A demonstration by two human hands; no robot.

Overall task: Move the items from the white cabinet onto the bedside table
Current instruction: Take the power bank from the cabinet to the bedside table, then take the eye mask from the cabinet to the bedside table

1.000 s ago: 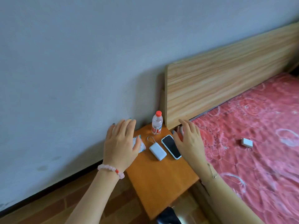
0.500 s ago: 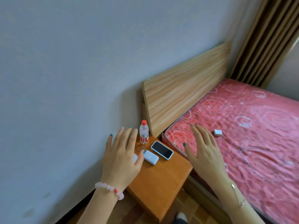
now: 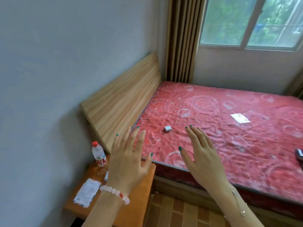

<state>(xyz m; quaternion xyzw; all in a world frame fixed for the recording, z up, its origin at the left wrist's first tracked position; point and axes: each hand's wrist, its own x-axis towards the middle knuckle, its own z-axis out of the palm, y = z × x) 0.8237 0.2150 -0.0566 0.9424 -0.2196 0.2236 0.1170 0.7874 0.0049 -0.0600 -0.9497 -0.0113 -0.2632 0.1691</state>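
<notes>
The orange bedside table (image 3: 139,208) stands at the lower left beside the bed. On it a small water bottle (image 3: 98,153) with a red cap stands upright near the wall, and a white tissue packet (image 3: 87,192) lies flat nearer me. A white power bank (image 3: 106,176) shows only as a sliver behind my left hand; the phone is hidden. My left hand (image 3: 127,163) hovers over the table with fingers spread and holds nothing. My right hand (image 3: 203,159) is raised over the bed's edge, fingers straight, also holding nothing. The white cabinet is out of view.
A red patterned mattress (image 3: 229,136) fills the right side, with a wooden headboard (image 3: 121,102) along the wall. On the mattress lie a small white block (image 3: 168,128), a white card (image 3: 240,118) and a dark object (image 3: 299,154) at the right edge. Curtain and window stand behind.
The view has swung right and up from the bedside table toward the bed and window. Both hands have lifted off the table items and now hover with fingers spread.
</notes>
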